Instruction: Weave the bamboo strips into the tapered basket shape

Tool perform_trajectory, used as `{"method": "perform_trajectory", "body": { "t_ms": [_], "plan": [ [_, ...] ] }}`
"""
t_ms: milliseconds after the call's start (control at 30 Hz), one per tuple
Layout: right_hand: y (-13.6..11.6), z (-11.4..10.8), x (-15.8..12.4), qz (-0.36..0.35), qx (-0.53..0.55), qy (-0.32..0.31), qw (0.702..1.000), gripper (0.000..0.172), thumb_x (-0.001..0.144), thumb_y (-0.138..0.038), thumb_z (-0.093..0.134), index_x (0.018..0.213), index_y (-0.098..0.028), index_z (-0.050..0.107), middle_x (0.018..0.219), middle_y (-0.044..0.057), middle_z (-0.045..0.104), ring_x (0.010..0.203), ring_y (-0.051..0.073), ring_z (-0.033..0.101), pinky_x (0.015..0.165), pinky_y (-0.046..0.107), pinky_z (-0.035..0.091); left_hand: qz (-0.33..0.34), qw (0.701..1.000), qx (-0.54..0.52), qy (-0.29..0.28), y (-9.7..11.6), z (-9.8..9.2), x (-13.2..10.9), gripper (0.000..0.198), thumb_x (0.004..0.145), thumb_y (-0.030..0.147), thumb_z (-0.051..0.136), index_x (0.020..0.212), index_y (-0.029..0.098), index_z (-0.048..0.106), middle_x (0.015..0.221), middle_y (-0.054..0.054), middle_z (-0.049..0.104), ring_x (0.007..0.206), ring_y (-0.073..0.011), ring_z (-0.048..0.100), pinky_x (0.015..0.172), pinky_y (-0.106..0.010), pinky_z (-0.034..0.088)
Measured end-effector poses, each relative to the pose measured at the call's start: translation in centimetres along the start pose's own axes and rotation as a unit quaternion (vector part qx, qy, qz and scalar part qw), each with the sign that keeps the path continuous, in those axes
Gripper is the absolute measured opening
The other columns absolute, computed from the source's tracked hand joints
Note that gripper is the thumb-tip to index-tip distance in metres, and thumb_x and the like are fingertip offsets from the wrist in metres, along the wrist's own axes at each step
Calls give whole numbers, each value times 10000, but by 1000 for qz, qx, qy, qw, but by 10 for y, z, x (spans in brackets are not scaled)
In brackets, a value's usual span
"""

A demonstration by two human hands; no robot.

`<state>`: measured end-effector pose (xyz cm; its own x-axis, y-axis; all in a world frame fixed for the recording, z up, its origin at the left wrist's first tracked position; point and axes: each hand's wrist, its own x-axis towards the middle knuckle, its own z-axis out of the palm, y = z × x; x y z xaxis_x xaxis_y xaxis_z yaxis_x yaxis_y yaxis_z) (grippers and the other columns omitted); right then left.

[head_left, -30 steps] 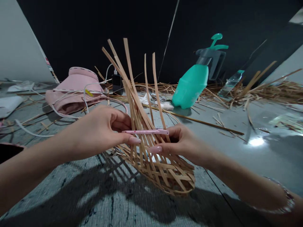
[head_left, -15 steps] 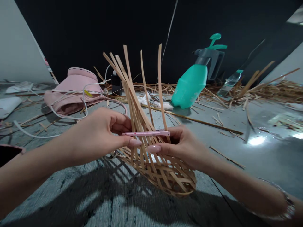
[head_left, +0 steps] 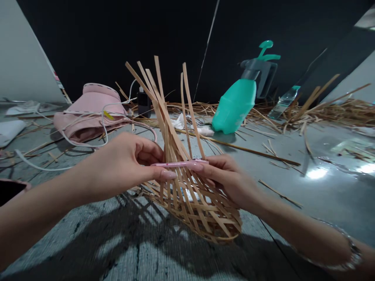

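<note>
Pink: one clip (head_left: 175, 164) in two hands (head_left: 125, 162) (head_left: 227, 171), one woven basket (head_left: 203, 217).

- A single head-worn camera looks forward and down, from above and behind the left hand (head_left: 131, 160) and right hand (head_left: 227, 175).
- It sits close: the forearms (head_left: 47, 207) run in from the lower left and right.
- Woven basketwork (head_left: 209, 218) lies near mid-view; beyond, the view faces a dark wall (head_left: 117, 39) behind the pressure sprayer (head_left: 236, 105).
</note>
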<state>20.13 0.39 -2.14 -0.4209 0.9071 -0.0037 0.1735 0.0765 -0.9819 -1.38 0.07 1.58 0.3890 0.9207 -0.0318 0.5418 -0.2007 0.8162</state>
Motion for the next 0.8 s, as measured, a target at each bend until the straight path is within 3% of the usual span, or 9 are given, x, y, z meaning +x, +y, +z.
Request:
{"method": "perform_trajectory", "body": {
  "t_ms": [133,333,567,800],
  "plan": [
    [-1,1,0,2,6,1,1000,411,789,-464,656,525,-185,509,454,-67,381,389,54,297,367,238,149,-5,1000,24,6,1,-3,-1,188,714,409,748,739,222,750,693,16,749,659,-160,675,521,-169,460],
    [-4,1,-1,5,-20,-8,1000,404,805,-480,640,562,-169,558,471,-67,349,420,58,273,380,249,132,42,997,-23,-62,3,-15,-1,140,831,351,644,818,281,765,783,45,768,783,-172,718,651,-186,535],
    [-4,-1,0,-3,-37,-11,999,437,813,-490,634,533,-175,520,466,-68,338,423,60,273,397,253,148,34,999,-28,-31,1,-15,1,212,859,382,632,768,246,767,757,38,768,783,-154,722,715,-184,547],
    [-10,1,-4,-3,-112,-8,994,476,825,-526,586,518,-182,466,503,-65,276,462,69,254,422,255,163,35,998,-8,-46,-1,-15,3,247,857,490,611,924,316,773,877,52,777,868,-178,719,752,-214,545]
  ]
}}
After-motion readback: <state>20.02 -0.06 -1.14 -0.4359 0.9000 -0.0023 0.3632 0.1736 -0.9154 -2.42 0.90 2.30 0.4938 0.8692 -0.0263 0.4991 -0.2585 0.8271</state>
